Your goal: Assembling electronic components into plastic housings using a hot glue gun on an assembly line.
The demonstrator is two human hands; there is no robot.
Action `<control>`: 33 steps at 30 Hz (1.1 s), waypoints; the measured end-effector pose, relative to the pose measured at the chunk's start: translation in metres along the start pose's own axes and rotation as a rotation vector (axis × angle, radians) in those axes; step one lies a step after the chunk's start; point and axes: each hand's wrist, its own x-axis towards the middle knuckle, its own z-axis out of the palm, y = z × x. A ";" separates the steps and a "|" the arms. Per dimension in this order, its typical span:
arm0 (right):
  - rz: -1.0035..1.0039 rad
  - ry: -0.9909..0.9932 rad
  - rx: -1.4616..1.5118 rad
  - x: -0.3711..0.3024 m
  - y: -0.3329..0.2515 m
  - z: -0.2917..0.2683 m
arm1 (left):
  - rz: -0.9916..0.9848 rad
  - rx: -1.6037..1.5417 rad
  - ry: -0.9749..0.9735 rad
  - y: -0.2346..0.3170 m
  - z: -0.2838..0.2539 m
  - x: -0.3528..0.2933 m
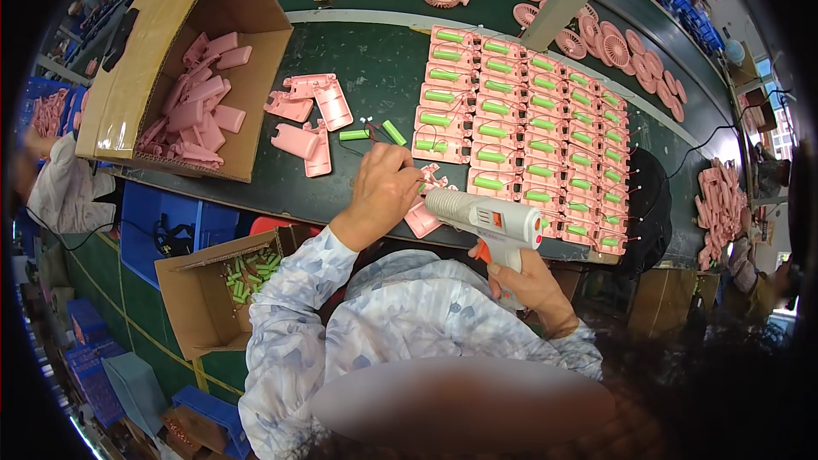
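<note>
Head view: left hand [383,187] fingers [407,172] pin pink shell [423,215]; glue gun [486,220] alongside.

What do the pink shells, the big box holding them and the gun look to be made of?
Pink shells: probably moulded plastic, matte, with uniform colour and crisp formed edges. Big box: corrugated cardboard, plain brown with folded flaps. Gun in the right hand: likely hard plastic, pale grey body with an orange trigger and a slight sheen.

The right hand [532,283] grips a white glue gun [487,217], its nozzle at a pink shell [423,215] under the left hand [383,187]. Beyond the hands on the bench [383,68] lie rows of pink shells with green batteries [520,132]; a cardboard box [183,60] sits far left.
</note>
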 end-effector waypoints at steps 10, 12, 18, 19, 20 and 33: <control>-0.026 0.036 0.079 0.001 0.006 0.002 | -0.036 0.067 0.023 0.003 -0.008 -0.007; -0.080 0.046 0.100 0.005 0.004 0.004 | -0.098 0.005 0.047 -0.002 -0.028 -0.008; -0.054 0.036 0.083 0.015 0.003 0.006 | -0.182 0.251 0.068 -0.031 -0.047 -0.019; -0.054 0.038 0.083 0.014 0.003 0.007 | -0.194 0.297 0.059 -0.032 -0.047 -0.018; -0.057 0.055 0.092 0.012 0.003 0.008 | -0.193 0.294 0.059 -0.034 -0.046 -0.018; -0.043 0.074 0.094 -0.002 0.008 0.004 | -0.150 0.420 -0.017 -0.048 -0.026 -0.018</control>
